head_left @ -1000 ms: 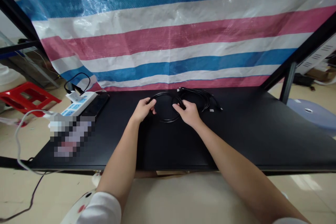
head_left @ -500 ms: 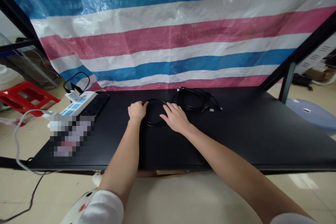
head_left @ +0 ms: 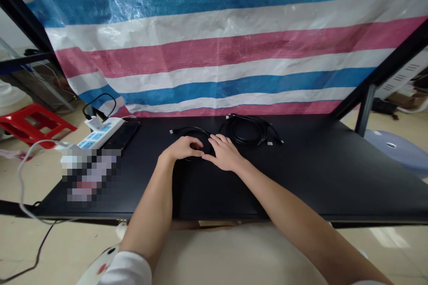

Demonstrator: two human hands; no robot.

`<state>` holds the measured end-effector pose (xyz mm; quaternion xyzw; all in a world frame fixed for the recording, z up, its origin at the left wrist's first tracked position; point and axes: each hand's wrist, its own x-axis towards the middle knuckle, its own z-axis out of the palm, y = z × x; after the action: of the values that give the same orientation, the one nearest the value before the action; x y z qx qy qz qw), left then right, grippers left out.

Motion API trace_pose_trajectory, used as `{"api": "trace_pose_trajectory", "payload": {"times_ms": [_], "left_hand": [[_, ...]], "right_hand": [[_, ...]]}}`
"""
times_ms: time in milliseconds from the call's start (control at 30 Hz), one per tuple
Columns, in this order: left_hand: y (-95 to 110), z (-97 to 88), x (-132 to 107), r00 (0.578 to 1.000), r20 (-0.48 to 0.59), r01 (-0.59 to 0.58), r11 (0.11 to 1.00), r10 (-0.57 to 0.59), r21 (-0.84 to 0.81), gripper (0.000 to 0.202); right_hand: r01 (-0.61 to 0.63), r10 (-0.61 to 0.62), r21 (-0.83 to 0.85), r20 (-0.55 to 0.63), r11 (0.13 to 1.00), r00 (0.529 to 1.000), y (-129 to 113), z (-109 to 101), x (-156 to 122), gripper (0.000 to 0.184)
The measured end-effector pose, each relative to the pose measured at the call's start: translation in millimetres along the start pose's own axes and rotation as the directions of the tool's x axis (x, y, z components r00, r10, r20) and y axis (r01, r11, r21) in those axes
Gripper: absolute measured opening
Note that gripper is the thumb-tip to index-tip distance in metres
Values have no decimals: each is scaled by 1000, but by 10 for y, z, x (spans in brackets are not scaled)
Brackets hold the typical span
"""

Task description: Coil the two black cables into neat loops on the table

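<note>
A thin black cable (head_left: 183, 129) lies loosely looped on the black tabletop, its pale-tipped plug end pointing left. Over the loop's left side is my left hand (head_left: 179, 148), fingers curved and thumb apart, with nothing visible between them. My right hand (head_left: 224, 152) rests on the right side of the same loop, its fingers stretched out and thumb extended toward my left thumb. Both hands cover part of the loop. Just beyond my right hand, a larger coil of black cable (head_left: 265, 131) lies with its plug ends showing.
A white power strip (head_left: 109, 128) with plugs and a dark phone-like slab (head_left: 129, 136) sit at the table's left. A striped plastic sheet (head_left: 214, 62) hangs behind. On the floor stand a red stool (head_left: 36, 120) at left and a bluish round-topped object (head_left: 401, 153) at right.
My left hand has let go of the cable's left part and moved right and slightly nearer, beside my right hand. The cable's plug end now shows. My right hand has barely moved.
</note>
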<state>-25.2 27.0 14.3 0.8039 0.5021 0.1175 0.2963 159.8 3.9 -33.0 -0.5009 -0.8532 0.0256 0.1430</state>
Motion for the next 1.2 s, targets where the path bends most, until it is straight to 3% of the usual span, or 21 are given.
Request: {"api": "trace_pose_trajectory", "payload": {"times_ms": [67,167,267,367,500,600,667,833,1033,1200], "left_hand": [[22,-11,-11,992,126,21,999,-17,-29,33],[40,-5,-8,988,151,13,1000,-15,14,31],[23,38,23,997,83,0,997,-7,83,26],[-12,118,82,995,-92,-7,980,26,201,24],[-15,265,187,930,-367,151,922,-10,356,29],[5,378,271,870,-486,280,889,-76,362,32],[-1,436,322,861,-503,281,891,-70,356,34],[-96,482,404,902,-426,108,921,67,374,39],[-153,439,395,821,-570,212,946,-36,245,40],[-140,405,356,747,-660,195,975,-79,104,38]], "right_hand": [[4,-4,-15,-38,1000,999,24,30,1,63],[-19,15,-34,-136,999,991,58,59,11,55],[-91,80,-33,-245,995,966,119,55,27,49],[-172,162,2,-342,985,926,242,17,34,43],[-302,310,94,-471,949,826,509,-62,13,36],[-391,411,160,-543,907,732,743,-118,-24,31],[-445,471,196,-570,874,673,890,-146,-55,29],[-566,592,250,-569,785,571,1177,-178,-122,29],[-646,648,222,-526,730,551,1347,-187,-161,34],[-621,624,208,-515,756,587,1403,-149,-193,29]]}}
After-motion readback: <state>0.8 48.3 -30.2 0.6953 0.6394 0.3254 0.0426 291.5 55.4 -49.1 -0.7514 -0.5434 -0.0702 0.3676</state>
